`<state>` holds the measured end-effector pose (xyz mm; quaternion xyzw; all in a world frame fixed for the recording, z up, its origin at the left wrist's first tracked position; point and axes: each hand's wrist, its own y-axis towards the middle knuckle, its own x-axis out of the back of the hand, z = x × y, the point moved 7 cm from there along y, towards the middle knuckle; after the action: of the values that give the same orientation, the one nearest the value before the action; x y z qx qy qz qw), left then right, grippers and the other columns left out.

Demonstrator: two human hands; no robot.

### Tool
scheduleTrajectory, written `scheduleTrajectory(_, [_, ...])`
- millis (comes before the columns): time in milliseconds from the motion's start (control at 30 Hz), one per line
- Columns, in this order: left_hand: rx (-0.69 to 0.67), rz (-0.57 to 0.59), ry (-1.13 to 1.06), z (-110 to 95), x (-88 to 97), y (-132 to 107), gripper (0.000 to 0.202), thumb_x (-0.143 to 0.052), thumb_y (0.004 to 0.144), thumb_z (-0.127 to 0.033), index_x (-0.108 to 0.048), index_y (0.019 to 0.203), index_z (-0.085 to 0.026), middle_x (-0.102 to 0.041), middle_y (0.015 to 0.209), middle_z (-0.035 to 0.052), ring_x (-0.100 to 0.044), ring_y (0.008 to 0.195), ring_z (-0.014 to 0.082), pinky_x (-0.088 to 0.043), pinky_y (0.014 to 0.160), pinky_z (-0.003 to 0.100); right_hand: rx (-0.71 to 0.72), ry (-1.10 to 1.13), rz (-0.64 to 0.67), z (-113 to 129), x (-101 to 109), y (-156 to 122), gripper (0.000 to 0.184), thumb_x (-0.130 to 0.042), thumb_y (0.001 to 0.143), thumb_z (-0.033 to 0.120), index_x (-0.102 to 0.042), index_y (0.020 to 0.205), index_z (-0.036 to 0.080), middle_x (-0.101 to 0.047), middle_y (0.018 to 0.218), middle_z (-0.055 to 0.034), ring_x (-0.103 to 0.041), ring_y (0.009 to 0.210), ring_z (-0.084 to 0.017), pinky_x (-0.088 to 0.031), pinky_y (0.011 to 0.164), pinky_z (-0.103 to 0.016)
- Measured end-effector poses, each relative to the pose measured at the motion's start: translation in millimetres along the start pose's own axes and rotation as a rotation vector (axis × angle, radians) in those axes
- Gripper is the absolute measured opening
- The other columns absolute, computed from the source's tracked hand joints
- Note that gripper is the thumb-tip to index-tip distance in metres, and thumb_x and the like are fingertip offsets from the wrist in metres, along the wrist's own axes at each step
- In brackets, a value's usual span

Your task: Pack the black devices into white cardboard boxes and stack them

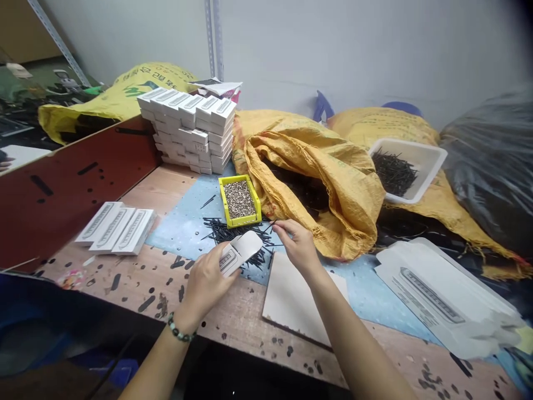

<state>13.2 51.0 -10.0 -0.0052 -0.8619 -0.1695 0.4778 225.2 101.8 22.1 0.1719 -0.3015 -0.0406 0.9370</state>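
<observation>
My left hand (pixel 210 280) is wrapped round a small white carton (pixel 239 253) with a printed black strip design, its end flap standing out towards the right. My right hand (pixel 296 244) pinches a thin black stick (pixel 270 226) between thumb and fingertips, just right of the carton. Beneath and behind the carton lies a loose pile of thin black sticks (pixel 216 230) on the blue sheet. A yellow bin (pixel 257 214) full of small shiny metal pieces stands behind that pile. Below my right forearm rests a pale flat board (pixel 287 294).
Three closed cartons (pixel 116 228) lie at the left; a tall carton stack (pixel 191 130) stands behind. An open orange sack (pixel 333 172) is beyond my right hand. A white tub (pixel 425 172) holds more black sticks. Flat unfolded cartons (pixel 441 294) lie right. A red-brown panel (pixel 83 183) borders the left.
</observation>
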Motion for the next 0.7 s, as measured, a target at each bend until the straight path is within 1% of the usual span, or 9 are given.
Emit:
scheduleTrajectory(133, [-0.004,0.045,-0.035,-10.4,-6.1,4.6,0.050,-0.066,0.075,-0.023,-0.047,0.120,-0.023,-0.066,0.106,0.0060,-0.063,0.095,0.0264,-0.051,0.083,0.042,-0.146,0.427,-0.102,7.5,14.0,-5.6,0.017,-0.061,0.082,0.037,-0.067,0.084,0.021,-0.067,0.081,-0.0026,-0.062,0.078,-0.018,-0.048,0.073,-0.031])
scheduleTrajectory(200, [-0.034,0.086,-0.119,-18.8,-8.7,6.3,0.052,-0.065,0.074,-0.021,-0.045,0.122,-0.023,-0.064,0.109,0.0061,-0.061,0.099,0.0260,-0.051,0.084,0.042,-0.182,0.564,-0.039,15.9,5.0,-10.0,0.017,-0.063,0.081,0.038,-0.066,0.084,0.022,-0.065,0.076,-0.0010,-0.060,0.073,-0.017,-0.048,0.069,-0.030])
scheduleTrajectory(267, [-0.095,0.120,-0.227,-28.4,-10.2,6.5,0.056,-0.062,0.075,-0.018,-0.040,0.127,-0.022,-0.059,0.115,0.0075,-0.059,0.105,0.0250,-0.050,0.088,0.042,-0.127,0.513,0.061,29.9,-5.4,-14.8,0.015,-0.065,0.080,0.037,-0.068,0.081,0.022,-0.063,0.079,-0.0023,-0.060,0.077,-0.017,-0.049,0.073,-0.033])
scheduleTrajectory(333, [-0.157,0.150,-0.311,-35.6,-10.6,4.9,0.060,-0.059,0.077,-0.015,-0.035,0.132,-0.022,-0.055,0.120,0.0092,-0.055,0.111,0.0243,-0.049,0.093,0.043,-0.033,0.340,0.118,41.9,-9.9,-19.8,0.015,-0.065,0.080,0.036,-0.071,0.077,0.023,-0.061,0.092,-0.0059,-0.057,0.091,-0.021,-0.046,0.085,-0.039])
scheduleTrajectory(400, [-0.186,0.175,-0.361,-38.5,-10.1,2.1,0.062,-0.058,0.078,-0.014,-0.033,0.134,-0.023,-0.053,0.124,0.0098,-0.053,0.115,0.0242,-0.047,0.097,0.044,0.047,0.205,0.150,48.0,-8.4,-24.0,0.015,-0.065,0.081,0.037,-0.074,0.080,0.025,-0.058,0.111,-0.0080,-0.050,0.111,-0.026,-0.038,0.099,-0.046])
scheduleTrajectory(467, [-0.171,0.186,-0.406,-38.3,-8.5,-0.8,0.071,-0.063,0.078,-0.018,-0.027,0.138,-0.025,-0.050,0.130,0.0105,-0.051,0.120,0.0253,-0.047,0.099,0.045,0.063,0.235,0.162,46.6,-2.8,-26.7,0.020,-0.061,0.084,0.039,-0.073,0.097,0.030,-0.049,0.132,-0.0057,-0.040,0.126,-0.027,-0.030,0.107,-0.048])
scheduleTrajectory(533, [-0.165,0.174,-0.469,-40.8,-5.7,-3.4,0.084,-0.069,0.076,-0.023,-0.018,0.143,-0.027,-0.045,0.136,0.0122,-0.051,0.122,0.0260,-0.047,0.100,0.045,-0.018,0.415,0.138,38.4,1.7,-28.7,0.036,-0.060,0.085,0.041,-0.061,0.120,0.034,-0.041,0.142,-0.0027,-0.039,0.129,-0.025,-0.034,0.105,-0.045])
scheduleTrajectory(600, [-0.223,0.134,-0.533,-50.0,-2.1,-5.3,0.089,-0.070,0.074,-0.024,-0.014,0.143,-0.027,-0.043,0.137,0.0134,-0.050,0.123,0.0259,-0.047,0.101,0.045,-0.175,0.632,0.135,29.1,-4.9,-33.4,0.050,-0.062,0.083,0.044,-0.051,0.131,0.032,-0.050,0.135,-0.0052,-0.051,0.117,-0.023,-0.045,0.095,-0.040])
scheduleTrajectory(700, [-0.317,0.031,-0.590,-63.9,3.1,-5.4,0.075,-0.065,0.074,-0.016,-0.025,0.136,-0.026,-0.048,0.129,0.0121,-0.053,0.118,0.0242,-0.048,0.100,0.043,-0.319,0.709,0.107,28.0,-21.0,-45.0,0.045,-0.062,0.082,0.048,-0.061,0.119,0.023,-0.067,0.104,-0.0069,-0.063,0.094,-0.022,-0.051,0.083,-0.038])
